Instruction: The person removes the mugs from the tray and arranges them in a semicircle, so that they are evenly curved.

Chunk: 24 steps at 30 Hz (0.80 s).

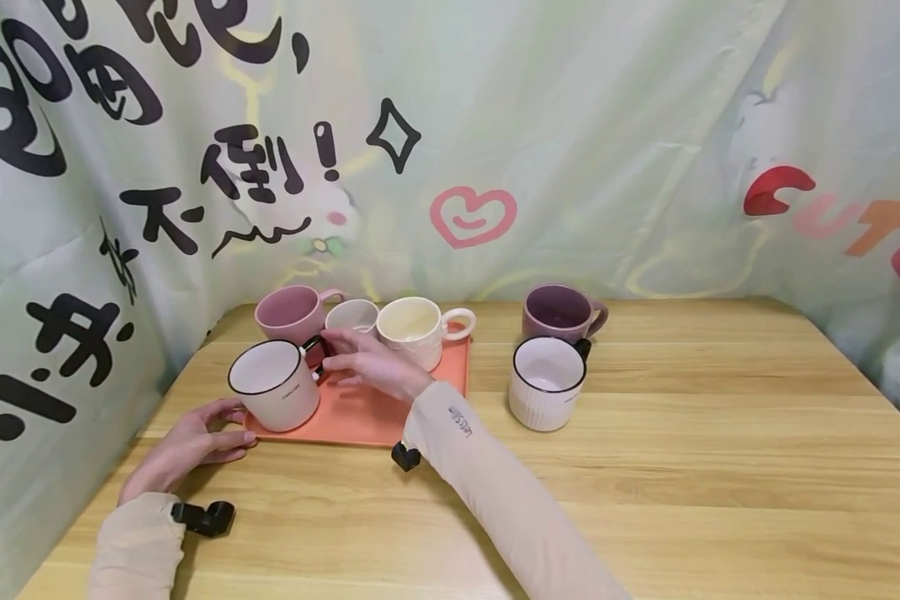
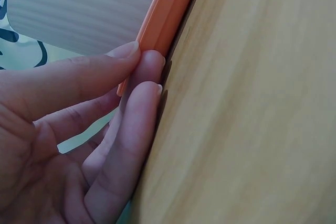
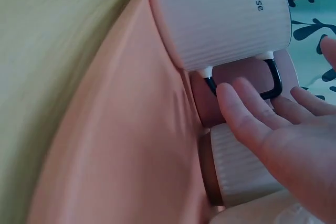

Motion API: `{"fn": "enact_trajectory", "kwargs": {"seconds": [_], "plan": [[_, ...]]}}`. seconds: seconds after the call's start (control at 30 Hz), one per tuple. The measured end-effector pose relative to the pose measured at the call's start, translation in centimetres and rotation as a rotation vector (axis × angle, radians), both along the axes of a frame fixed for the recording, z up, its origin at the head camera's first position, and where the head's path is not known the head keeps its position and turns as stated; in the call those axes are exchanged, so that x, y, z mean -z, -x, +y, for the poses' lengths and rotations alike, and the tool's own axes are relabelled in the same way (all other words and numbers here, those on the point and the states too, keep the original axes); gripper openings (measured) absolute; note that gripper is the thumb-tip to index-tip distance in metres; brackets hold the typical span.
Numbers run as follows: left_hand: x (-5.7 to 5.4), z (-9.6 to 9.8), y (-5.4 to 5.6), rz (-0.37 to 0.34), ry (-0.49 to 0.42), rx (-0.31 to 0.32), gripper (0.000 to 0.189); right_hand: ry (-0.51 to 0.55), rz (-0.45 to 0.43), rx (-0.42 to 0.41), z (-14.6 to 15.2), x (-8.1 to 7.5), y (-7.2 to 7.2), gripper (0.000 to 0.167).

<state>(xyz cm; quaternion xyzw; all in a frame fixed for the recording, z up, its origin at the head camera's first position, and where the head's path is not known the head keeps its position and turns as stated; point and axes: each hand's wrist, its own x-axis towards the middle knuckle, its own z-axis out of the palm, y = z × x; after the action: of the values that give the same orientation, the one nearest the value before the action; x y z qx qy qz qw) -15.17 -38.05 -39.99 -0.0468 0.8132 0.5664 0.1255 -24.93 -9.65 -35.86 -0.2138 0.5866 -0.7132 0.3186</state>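
My left hand (image 1: 195, 446) pinches the near left corner of an orange tray (image 1: 345, 425), thumb above the rim and fingers against its edge in the left wrist view. On that corner stands a white ribbed mug (image 1: 277, 387) with a black rim and handle; "concise" is printed on it in the right wrist view. My right hand (image 1: 371, 362) reaches over the tray, its fingers loosely extended beside the mug's black handle (image 3: 275, 80). Whether they touch it is unclear. Behind are a pink mug (image 1: 288, 315), a small whitish cup (image 1: 352, 315) and a cream mug (image 1: 412, 329).
Right of the tray, a purple mug (image 1: 558, 312) stands behind another white mug (image 1: 546, 392) with a black rim, both on the wooden table (image 1: 682, 467). A printed curtain (image 1: 585, 167) hangs along the back and left side.
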Motion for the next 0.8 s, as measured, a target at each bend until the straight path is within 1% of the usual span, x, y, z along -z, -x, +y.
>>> {"fn": "enact_trajectory", "kwargs": {"seconds": [0.1,0.2,0.27,0.43,0.5,0.6,0.7,0.8], "plan": [[0.0,0.0,0.0,0.0,-0.001,0.001,0.063,-0.03,0.031,0.015,0.4,0.0,-0.2,0.059],[-0.1,0.0,0.0,0.011,0.001,0.007,0.052,-0.071,0.108,0.039,0.7,-0.3,-0.6,0.054],[0.0,0.0,0.0,0.018,-0.001,0.009,0.047,-0.094,0.162,0.054,0.9,-0.5,-0.7,0.05],[-0.1,0.0,-0.1,0.03,-0.009,0.016,0.048,-0.134,0.245,0.095,0.9,-0.4,-0.8,0.04],[-0.1,0.0,0.0,0.028,-0.008,0.017,0.047,-0.147,0.259,0.104,0.7,-0.2,-0.8,0.036],[0.0,-0.1,0.0,0.02,-0.007,0.013,0.045,-0.15,0.248,0.097,0.3,0.1,-0.8,0.034],[0.0,-0.1,0.1,0.016,-0.005,0.01,0.042,-0.11,0.174,0.059,-0.3,0.5,-1.1,0.034],[0.1,0.0,0.1,0.018,-0.006,0.009,0.043,-0.071,0.11,0.041,-1.0,0.9,-1.5,0.033]]}}
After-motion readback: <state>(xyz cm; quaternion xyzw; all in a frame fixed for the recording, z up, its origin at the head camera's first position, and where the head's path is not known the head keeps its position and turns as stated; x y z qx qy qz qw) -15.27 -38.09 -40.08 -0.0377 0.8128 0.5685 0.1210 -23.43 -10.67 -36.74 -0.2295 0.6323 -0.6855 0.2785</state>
